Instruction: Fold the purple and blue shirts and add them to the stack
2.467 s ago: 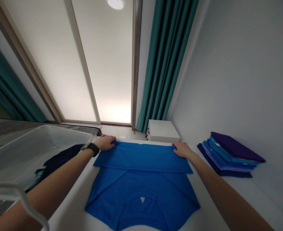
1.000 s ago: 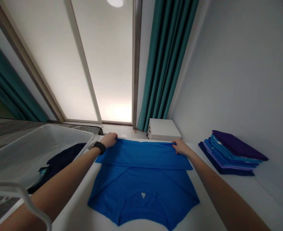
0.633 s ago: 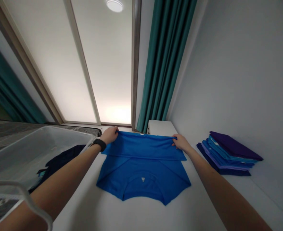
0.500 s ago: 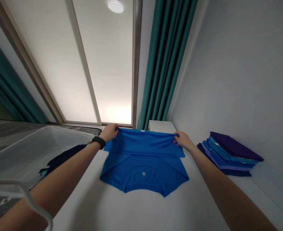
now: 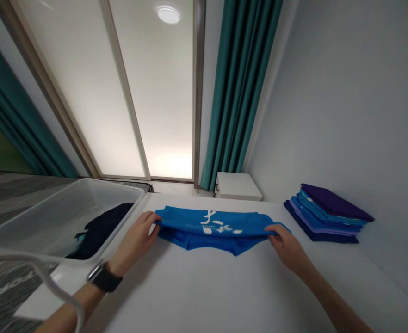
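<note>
A blue T-shirt with white printed characters lies folded over on the white table. Its neckline edge shows beneath the folded layer, on the side nearer me. At the shirt's left end, my left hand, with a dark watch on the wrist, pinches the folded edge. My right hand grips the same edge at the right end, thumb beneath and fingers on top. Between the two hands the edge is stretched fairly straight.
On the right, against the wall, sits a stack of folded clothes in purple and blues. A translucent plastic bin at the left holds dark clothing. Beyond the table's far edge stands a white cabinet. A pale curved cable crosses the lower left.
Both hands have come down and toward me, bringing the shirt's far edge over the neck part. White print now shows on top, and the collar's inside is covered.
</note>
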`<state>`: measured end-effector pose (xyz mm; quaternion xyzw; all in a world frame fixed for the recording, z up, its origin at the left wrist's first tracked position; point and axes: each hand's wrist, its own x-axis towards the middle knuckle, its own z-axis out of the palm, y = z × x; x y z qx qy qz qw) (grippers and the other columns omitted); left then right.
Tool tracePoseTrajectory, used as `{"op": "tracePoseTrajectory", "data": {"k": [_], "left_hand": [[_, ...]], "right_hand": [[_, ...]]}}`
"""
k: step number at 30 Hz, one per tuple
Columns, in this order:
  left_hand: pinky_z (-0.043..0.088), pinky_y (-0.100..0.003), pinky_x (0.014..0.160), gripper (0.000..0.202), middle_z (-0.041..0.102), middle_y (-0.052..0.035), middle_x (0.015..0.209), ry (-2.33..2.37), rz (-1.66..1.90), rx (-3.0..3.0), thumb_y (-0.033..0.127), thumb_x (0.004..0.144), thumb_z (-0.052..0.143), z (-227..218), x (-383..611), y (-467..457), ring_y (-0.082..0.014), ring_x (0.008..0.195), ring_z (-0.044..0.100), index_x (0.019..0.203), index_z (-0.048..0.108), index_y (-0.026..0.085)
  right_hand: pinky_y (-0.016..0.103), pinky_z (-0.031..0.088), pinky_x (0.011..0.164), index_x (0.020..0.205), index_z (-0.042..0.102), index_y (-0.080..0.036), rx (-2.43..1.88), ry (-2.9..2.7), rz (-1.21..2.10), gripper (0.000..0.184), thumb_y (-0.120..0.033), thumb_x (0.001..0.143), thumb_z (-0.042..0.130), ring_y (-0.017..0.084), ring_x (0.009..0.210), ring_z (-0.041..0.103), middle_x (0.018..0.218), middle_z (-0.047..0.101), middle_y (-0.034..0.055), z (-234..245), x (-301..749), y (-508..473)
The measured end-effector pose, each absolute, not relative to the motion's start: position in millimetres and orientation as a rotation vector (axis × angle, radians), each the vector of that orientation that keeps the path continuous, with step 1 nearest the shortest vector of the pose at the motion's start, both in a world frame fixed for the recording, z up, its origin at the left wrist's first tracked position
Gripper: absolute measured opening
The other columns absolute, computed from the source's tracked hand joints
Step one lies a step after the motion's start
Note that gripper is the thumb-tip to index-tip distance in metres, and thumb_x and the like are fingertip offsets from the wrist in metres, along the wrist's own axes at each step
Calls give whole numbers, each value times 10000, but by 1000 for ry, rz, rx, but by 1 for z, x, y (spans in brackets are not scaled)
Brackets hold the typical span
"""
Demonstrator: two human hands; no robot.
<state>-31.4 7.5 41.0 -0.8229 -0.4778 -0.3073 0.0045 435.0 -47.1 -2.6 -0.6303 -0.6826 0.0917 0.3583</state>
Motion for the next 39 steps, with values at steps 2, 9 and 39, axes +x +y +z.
{"op": "tracePoseTrajectory", "data": {"k": [2, 9, 39], "left_hand": [[513, -368, 838, 161, 619, -73, 1012, -1493, -890, -2676, 244, 893, 450, 15, -39, -15, -232, 938, 605, 969, 589, 213], [504, -382, 872, 150, 616, -78, 1055, -1551, -852, -2694, 273, 911, 460, -13, -44, -31, -245, 997, 583, 960, 593, 224], [504, -401, 879, 184, 650, -94, 1127, -1530, -724, -2622, 310, 896, 451, -2, -47, -42, -261, 1037, 609, 926, 615, 231]], "right_hand": [[409, 507, 907, 883, 641, -231, -1626, -1831, 211, 212, -270, 833, 438, 236, 1021, 635, 1085, 660, 85, -30, 430, -73], [387, 505, 929, 972, 606, -249, -1696, -1923, 132, 217, -285, 902, 404, 215, 1077, 618, 1271, 573, 73, -50, 421, -92], [355, 570, 807, 1083, 667, -259, -1629, -2207, -191, 362, -174, 850, 403, 206, 914, 697, 1300, 621, 61, -39, 422, -109]]}}
